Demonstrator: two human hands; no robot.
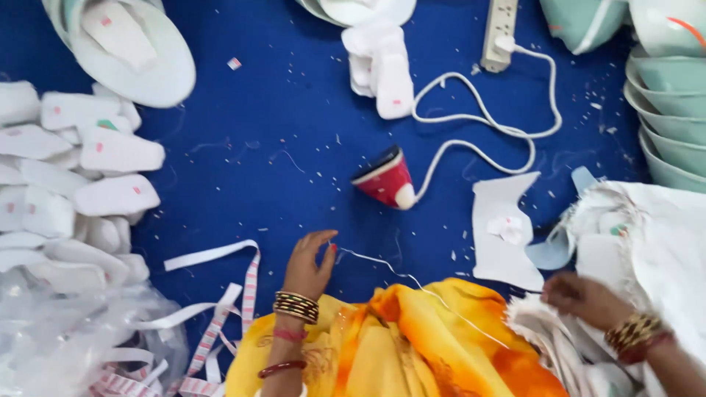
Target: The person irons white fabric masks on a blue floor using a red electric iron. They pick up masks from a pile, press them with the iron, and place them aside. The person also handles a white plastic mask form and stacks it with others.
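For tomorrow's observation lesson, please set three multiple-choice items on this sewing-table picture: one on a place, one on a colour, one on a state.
1. Where does the white cable from the power strip end?
A. at the red cone-shaped tool
B. in the left hand
C. under the plastic bag

2. What colour is the cloth covering the work surface?
A. green
B. deep blue
C. grey

3. What is the left hand doing?
A. lying flat and open
B. gripping scissors
C. pinching a thin white thread

Answers:
1 A: the cable loops down into the tool's white tip.
2 B: blue shows between all the white pieces.
3 C: the fingertips close on the thread, which runs towards the right hand.
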